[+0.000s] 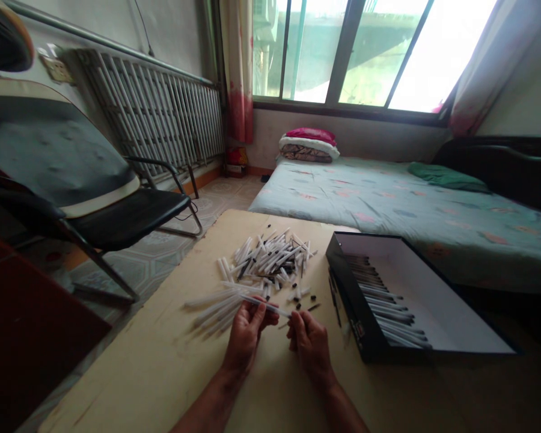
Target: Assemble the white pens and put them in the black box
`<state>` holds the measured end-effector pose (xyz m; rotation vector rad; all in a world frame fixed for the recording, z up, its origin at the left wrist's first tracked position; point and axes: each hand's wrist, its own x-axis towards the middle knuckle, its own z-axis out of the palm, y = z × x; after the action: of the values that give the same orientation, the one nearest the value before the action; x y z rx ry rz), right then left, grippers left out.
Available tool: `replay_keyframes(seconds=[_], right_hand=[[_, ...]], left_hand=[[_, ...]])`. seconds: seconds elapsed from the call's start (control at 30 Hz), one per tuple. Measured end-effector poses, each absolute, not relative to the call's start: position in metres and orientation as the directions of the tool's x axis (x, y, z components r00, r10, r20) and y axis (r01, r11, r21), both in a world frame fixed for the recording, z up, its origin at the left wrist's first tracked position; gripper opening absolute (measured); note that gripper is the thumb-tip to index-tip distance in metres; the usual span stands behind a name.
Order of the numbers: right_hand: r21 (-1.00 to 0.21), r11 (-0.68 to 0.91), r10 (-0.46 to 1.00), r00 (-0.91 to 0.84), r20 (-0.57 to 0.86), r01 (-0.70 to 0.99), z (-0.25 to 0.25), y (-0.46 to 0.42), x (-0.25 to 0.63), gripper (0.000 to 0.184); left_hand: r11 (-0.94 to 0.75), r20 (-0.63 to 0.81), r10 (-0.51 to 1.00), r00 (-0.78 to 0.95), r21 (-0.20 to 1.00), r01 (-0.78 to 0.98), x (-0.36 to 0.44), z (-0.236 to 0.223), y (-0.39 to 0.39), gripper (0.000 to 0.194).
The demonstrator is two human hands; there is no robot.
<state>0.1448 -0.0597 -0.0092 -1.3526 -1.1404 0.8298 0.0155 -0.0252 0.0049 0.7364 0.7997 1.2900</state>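
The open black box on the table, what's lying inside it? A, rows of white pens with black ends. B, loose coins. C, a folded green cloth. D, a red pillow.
A, the white pens lie side by side in rows along one long side of the open black box.

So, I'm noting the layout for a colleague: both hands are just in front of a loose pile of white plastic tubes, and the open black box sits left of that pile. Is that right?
Not quite: the open black box sits right of the loose pile of white plastic tubes, as the head view shows. The left hand and right hand are just in front of that pile, as you said.
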Motion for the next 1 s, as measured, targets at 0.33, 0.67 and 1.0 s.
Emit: replay_keyframes(seconds=[0.33,0.67,1.0], right_hand=[[-0.947,0.164,0.955,0.197,0.223,0.276,-0.0049,-0.0607,0.1424,0.025],[-0.923,0.146,0.954,0.196,0.226,0.355,-0.0066,-0.0604,0.142,0.024],[-0.894,0.15,0.943,0.209,0.257,0.423,-0.005,-0.0603,0.1417,0.032]], left_hand=[[0.146,-0.157,0.987,0.025,0.831,-0.537,0.0155,0.006,-0.0238,0.027],[0.147,-0.16,0.987,0.022,0.834,-0.531,0.0149,0.0071,-0.0226,0.028],[0.144,-0.153,0.988,0.026,0.842,-0.519,0.0153,0.0082,-0.0227,0.031]])
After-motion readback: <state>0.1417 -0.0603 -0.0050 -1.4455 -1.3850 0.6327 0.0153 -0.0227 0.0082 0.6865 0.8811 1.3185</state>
